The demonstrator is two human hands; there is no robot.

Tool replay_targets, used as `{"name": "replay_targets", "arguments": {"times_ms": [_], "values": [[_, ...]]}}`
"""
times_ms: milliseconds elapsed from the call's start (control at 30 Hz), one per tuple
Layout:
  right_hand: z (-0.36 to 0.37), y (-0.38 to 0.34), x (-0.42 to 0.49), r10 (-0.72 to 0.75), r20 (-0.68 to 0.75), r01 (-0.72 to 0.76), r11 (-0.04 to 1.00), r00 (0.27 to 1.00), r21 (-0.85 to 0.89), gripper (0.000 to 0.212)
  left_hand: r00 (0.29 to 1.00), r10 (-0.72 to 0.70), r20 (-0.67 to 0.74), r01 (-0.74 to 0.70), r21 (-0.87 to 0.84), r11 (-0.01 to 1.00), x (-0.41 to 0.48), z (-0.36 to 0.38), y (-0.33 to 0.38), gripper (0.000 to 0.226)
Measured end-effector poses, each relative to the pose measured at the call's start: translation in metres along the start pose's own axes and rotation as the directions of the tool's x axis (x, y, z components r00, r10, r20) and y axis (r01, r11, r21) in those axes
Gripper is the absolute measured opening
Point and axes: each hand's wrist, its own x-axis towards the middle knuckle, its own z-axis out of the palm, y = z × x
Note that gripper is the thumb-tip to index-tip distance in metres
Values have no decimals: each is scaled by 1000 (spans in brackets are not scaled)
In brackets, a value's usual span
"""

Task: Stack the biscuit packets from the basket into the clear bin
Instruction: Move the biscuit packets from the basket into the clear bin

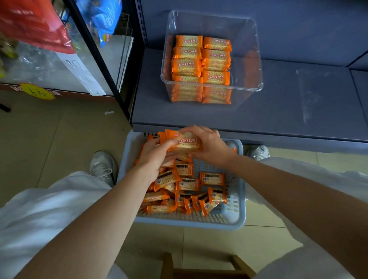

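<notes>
A pale blue slotted basket [236,217] sits on the floor between my feet, holding several loose orange biscuit packets [189,183]. Over its far end, my left hand [156,155] and my right hand [209,146] together grip a small bundle of orange packets [185,142], one hand at each end. The clear bin [246,50] stands on the grey shelf beyond the basket. Two neat rows of orange packets [200,68] fill its left part, and its right part holds none.
The grey shelf [294,103] runs to the right, its front edge just past the basket. A black rack post [102,64] and hanging snack bags [34,25] stand at left. My shoes [102,167] flank the basket. A wooden stool [205,272] is under me.
</notes>
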Motion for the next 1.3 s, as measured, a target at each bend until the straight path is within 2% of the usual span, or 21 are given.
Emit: {"name": "replay_targets", "arguments": {"times_ms": [200,267,300,333,400,467,500,567,700,833,967,1133,1300], "values": [[-71,-9,32,-144,-64,136,984,987,-115,63,989,130,71,-130,-3,992,-3,25,60,22],[-100,-9,48,-109,-94,99,990,990,-98,62,965,245,94,-256,140,956,2,32,83,29],[-115,-8,57,-80,-112,70,994,990,-89,61,935,341,99,-355,288,889,8,34,92,32],[-128,-6,65,-54,-136,42,995,989,-93,60,885,452,116,-452,449,771,15,34,98,33],[-151,4,83,-11,-181,-15,990,983,-138,59,752,628,199,-562,693,452,31,31,109,32],[-165,22,102,49,-209,-93,974,977,-207,58,640,700,318,-588,789,179,51,27,117,33],[-169,32,111,75,-215,-127,962,974,-240,57,606,701,375,-587,806,76,63,27,121,34],[-171,56,130,118,-220,-183,937,968,-299,56,593,661,461,-563,824,-70,86,28,127,39],[-162,99,158,202,-197,-264,890,959,-372,55,638,545,544,-485,834,-265,129,33,129,52],[-151,128,178,265,-148,-304,858,953,-414,54,654,491,575,-470,818,-332,156,34,124,63],[-141,143,189,280,-121,-305,870,952,-388,54,602,541,588,-456,809,-372,169,34,117,66],[-137,153,192,275,-55,-279,908,960,-312,53,544,598,589,-477,803,-357,172,34,111,55],[-138,157,193,256,-86,-270,897,963,-350,57,535,619,575,-479,810,-338,172,36,111,55]]}}
